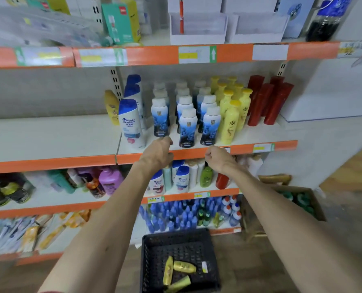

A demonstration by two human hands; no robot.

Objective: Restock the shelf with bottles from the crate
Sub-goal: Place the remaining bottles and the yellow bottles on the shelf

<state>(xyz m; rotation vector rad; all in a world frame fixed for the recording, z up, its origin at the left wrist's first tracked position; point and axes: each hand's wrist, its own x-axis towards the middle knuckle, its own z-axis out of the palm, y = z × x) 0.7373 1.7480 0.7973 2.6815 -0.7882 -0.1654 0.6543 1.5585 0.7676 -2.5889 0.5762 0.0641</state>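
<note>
orange-edged shelf (197, 152) at chest height looks pretty well stocked already: rows of blue-and-white bottles (187, 127), a clump of yellow bottles (230, 121) just beside them, red ones (266, 102) further right and a few head & shoulders bottles (131, 123) on the left. so my guess is most of the job is done.

what's left is down in the black crate (179, 261) on the floor, directly below the arms. it holds three or four gold bottles (184, 266) lying on their sides plus what looks like a small label or packet, can't really tell. those still need to go up, and the left stretch of the shelf is bare, so there's room.

hands: both arms reach up and forward to the shelf lip. left hand (157, 154) is loosely curled, fingertips near the base of a blue-and-white bottle, gripping nothing as far as i can see. right hand (218, 157) is curled into a loose fist in front of the orange strip, also holding nothing visible.
</note>
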